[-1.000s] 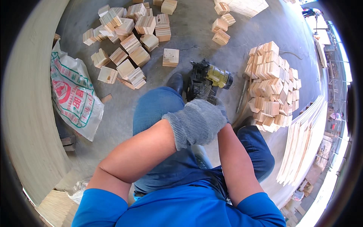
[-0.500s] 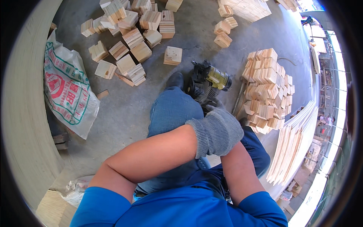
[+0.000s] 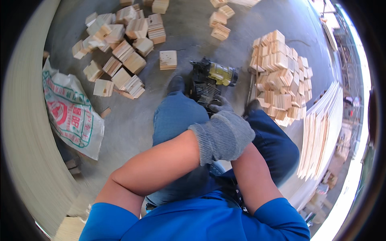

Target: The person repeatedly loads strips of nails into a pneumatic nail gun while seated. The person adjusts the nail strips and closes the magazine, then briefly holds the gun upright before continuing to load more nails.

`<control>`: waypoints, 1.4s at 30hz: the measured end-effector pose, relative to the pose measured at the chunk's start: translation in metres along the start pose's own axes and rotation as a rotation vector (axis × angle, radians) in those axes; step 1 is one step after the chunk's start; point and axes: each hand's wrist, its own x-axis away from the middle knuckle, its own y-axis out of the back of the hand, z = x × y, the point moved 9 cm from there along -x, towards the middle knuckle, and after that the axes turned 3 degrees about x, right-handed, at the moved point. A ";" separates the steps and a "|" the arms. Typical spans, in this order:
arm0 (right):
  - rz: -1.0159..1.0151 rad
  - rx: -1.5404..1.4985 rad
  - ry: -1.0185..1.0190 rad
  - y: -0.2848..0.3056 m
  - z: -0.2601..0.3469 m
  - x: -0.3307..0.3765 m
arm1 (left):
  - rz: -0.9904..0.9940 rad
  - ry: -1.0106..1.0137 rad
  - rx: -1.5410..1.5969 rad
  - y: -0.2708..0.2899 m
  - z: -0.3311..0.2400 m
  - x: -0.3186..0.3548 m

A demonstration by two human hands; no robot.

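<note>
Over my right wrist lies my left hand, in a grey knitted glove with a ribbed cuff. Its fingers are hidden on the far side. My right forearm runs up under that glove, so most of my right hand is covered. A few grey gloved fingers show just beyond, and I cannot tell which hand they belong to. They are close to a black and yellow-green coil nailer on the floor; whether they touch it is unclear. The nailer's coil of nails faces my knee.
Loose plywood blocks lie scattered at the far left, with a single block nearer the nailer. A tall block stack stands right, beside thin wooden sheets. A printed white woven sack rests at the left.
The view has shifted, so the nailer and block piles sit farther left in it. My left glove still lies across my right wrist, and the gloved fingers near the nailer show more clearly.
</note>
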 end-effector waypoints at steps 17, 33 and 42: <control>-0.090 0.109 0.208 0.014 0.014 0.013 | -0.124 0.260 -0.210 -0.032 0.020 -0.020; -0.121 0.145 0.237 0.018 0.003 0.009 | -0.335 0.357 -0.088 -0.025 0.037 0.018; -0.095 0.151 0.238 0.021 0.019 0.018 | -0.641 0.478 -0.016 0.020 0.066 0.026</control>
